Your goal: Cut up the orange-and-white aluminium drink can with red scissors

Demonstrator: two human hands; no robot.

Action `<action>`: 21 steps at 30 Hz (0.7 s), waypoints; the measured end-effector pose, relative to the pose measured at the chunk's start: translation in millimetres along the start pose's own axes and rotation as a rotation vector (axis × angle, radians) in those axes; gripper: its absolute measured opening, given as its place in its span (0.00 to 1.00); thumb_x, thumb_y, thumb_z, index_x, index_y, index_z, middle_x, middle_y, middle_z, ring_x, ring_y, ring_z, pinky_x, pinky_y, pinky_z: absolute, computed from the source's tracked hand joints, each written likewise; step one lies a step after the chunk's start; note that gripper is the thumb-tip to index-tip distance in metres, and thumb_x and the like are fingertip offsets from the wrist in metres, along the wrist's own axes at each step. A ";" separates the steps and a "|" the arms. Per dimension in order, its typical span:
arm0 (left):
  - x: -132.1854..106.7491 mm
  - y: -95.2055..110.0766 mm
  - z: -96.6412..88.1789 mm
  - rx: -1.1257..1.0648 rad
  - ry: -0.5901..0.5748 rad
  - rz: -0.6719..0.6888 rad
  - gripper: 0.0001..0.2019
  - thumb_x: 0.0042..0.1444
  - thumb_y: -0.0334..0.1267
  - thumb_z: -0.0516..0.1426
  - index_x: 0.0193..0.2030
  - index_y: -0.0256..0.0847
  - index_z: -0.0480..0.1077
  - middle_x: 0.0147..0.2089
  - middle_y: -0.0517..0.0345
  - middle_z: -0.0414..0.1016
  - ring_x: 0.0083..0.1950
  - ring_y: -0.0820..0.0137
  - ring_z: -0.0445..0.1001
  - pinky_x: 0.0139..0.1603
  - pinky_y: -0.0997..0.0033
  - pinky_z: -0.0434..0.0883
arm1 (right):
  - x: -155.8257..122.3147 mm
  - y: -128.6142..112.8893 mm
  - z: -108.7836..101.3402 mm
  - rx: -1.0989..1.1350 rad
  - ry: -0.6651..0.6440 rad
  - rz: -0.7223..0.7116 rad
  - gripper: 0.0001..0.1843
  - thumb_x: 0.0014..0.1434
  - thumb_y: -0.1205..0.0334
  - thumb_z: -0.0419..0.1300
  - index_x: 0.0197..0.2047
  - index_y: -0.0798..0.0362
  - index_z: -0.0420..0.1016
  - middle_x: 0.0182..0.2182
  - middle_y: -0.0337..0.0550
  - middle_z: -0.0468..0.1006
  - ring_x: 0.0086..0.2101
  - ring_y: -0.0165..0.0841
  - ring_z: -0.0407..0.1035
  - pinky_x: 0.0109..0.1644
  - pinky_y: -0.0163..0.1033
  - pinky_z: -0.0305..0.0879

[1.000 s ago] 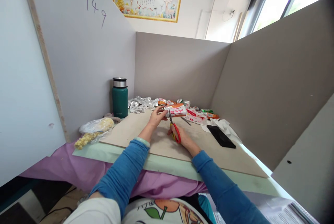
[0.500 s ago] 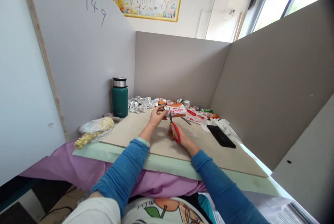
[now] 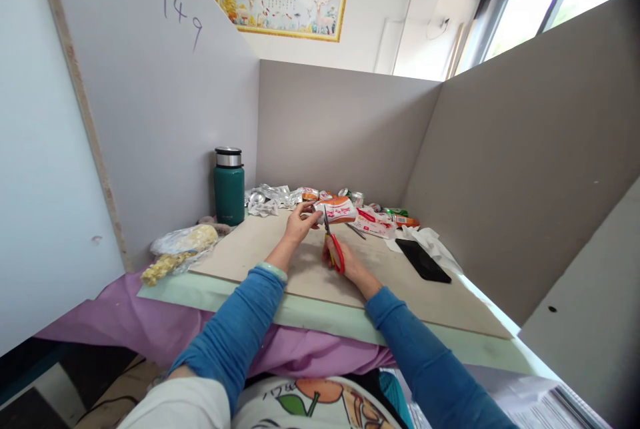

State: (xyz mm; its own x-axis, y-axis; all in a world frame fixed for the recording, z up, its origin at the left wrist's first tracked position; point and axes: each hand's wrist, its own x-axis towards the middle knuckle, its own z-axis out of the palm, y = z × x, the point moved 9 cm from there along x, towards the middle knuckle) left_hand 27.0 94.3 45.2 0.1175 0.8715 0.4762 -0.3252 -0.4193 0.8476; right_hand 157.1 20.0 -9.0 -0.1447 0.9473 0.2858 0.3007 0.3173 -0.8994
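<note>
My left hand (image 3: 300,222) grips the left end of an orange and white printed piece (image 3: 340,209), which looks like sheet cut from a drink can. Red-handled scissors (image 3: 338,254) with some yellow on the grip are in my right hand (image 3: 350,265), its fingers closed around the handles. The dark blades point up and away from me and meet the near left edge of the printed piece. Whether the blades are fully closed is too small to make out. Both hands are just above a beige board (image 3: 270,249).
A green flask (image 3: 229,187) stands at the left partition. Crumpled silvery scraps (image 3: 273,197) and cans lie along the back. On the right are a black phone (image 3: 423,260), white tissue (image 3: 435,244) and a red and white wrapper (image 3: 373,221). A plastic bag (image 3: 183,242) sits front left.
Hands, scissors and the printed piece stay almost in place. The whole view has shifted very slightly.
</note>
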 end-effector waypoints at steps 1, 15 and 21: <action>-0.6 -2.2 2.2 -0.012 -0.034 -0.028 0.31 0.46 0.49 0.72 0.53 0.36 0.71 0.43 0.54 0.74 0.32 0.73 0.78 0.32 0.70 0.79 | 0.0 0.0 0.0 -0.003 -0.002 -0.005 0.30 0.65 0.29 0.51 0.32 0.48 0.68 0.26 0.41 0.75 0.23 0.33 0.66 0.27 0.40 0.63; -4.0 1.6 8.1 0.004 -0.061 -0.009 0.30 0.44 0.47 0.73 0.52 0.37 0.73 0.43 0.55 0.73 0.34 0.73 0.77 0.32 0.70 0.79 | 4.1 8.7 -1.6 -0.013 0.006 0.012 0.29 0.68 0.32 0.49 0.31 0.49 0.67 0.26 0.43 0.75 0.23 0.32 0.66 0.26 0.40 0.63; -6.4 -2.0 10.6 0.004 -0.086 -0.059 0.29 0.46 0.46 0.73 0.52 0.36 0.73 0.42 0.54 0.73 0.35 0.71 0.77 0.33 0.68 0.80 | 4.9 9.8 -1.1 0.009 0.001 0.018 0.31 0.66 0.29 0.50 0.31 0.48 0.68 0.26 0.44 0.75 0.23 0.34 0.66 0.26 0.42 0.64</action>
State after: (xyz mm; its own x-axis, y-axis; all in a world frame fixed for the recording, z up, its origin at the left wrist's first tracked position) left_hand 36.9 86.9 42.9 0.2164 0.8697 0.4436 -0.3120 -0.3690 0.8755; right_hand 160.4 27.8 -16.0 -0.1387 0.9529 0.2695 0.2946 0.2996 -0.9075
